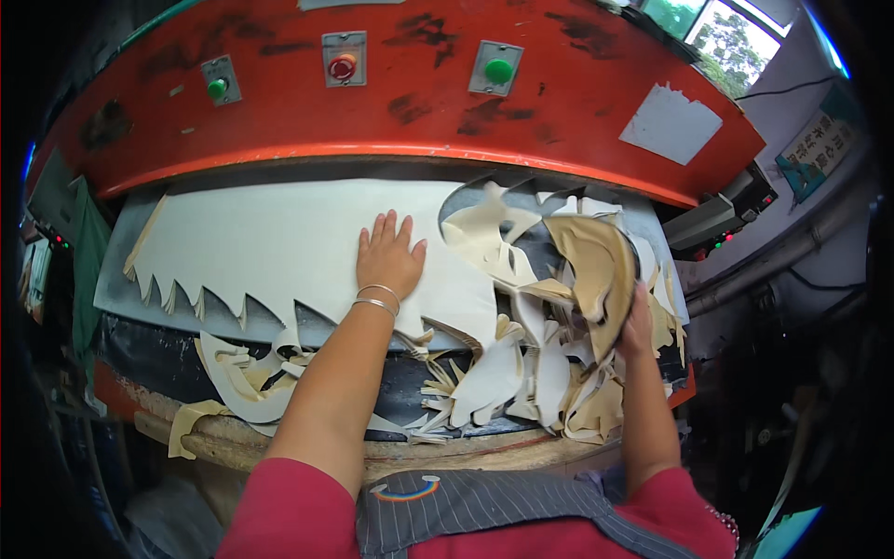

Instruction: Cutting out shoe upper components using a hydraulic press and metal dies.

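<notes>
My left hand point(389, 259) lies flat on a wide white layered sheet point(270, 233), palm down with its fingers stretched. The sheet's near edge is cut into jagged, curved points, and several layers show there. At the right, my right hand point(637, 326) grips the outer edge of a curved, dark-rimmed tan piece point(589, 261); it looks like a cutting die with sheet material inside. Its fingers are partly hidden by that piece. Cream cut scraps point(489, 228) lie just left of it. White layered offcuts point(494, 382) are heaped below, over the table's near edge.
A red machine beam point(419, 112) spans the far side, with a red button point(342, 66) and green buttons point(498, 71). The grey work plate point(116, 279) lies under the sheet. A curled white offcut point(233, 382) sits near the worn front edge point(391, 456).
</notes>
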Available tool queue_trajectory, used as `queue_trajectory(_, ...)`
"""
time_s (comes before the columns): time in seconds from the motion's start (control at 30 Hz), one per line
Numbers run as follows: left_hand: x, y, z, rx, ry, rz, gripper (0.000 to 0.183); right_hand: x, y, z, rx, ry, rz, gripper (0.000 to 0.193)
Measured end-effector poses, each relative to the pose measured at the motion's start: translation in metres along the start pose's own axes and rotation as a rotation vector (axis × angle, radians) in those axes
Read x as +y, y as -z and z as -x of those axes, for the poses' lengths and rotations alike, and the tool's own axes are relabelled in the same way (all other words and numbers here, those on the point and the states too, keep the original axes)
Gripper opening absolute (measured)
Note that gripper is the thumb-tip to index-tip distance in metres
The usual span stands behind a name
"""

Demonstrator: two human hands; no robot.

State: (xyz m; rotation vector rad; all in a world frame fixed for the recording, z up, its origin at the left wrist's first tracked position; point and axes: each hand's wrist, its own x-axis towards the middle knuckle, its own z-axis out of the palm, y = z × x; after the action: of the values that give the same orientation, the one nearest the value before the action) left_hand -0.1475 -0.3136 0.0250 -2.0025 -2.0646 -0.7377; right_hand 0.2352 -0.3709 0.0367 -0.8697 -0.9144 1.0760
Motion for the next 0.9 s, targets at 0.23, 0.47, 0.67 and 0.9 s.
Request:
queue_trajectory(0.23,0.004,0.002,0.001,-0.03,0.002,-0.027,0.056,-0.052,0.08,0.114,0.095,0.471,0.37,0.037)
queue_trajectory(0.47,0.009,0.003,0.003,-0.047,-0.006,-0.047,0.056,-0.023,0.048,0.112,-0.266,0.452,1.677,0.052)
queue_trajectory(0.67,-0.001,0.001,0.002,-0.009,0.002,-0.013,0.055,-0.011,-0.101,0.056,-0.401,0.751,1.079,0.028)
queue_trajectory(0.9,0.011,0.0,0.001,-0.006,-0.004,0.048,0.055,0.066,-0.227,-0.046,-0.424,0.375,1.402,0.038)
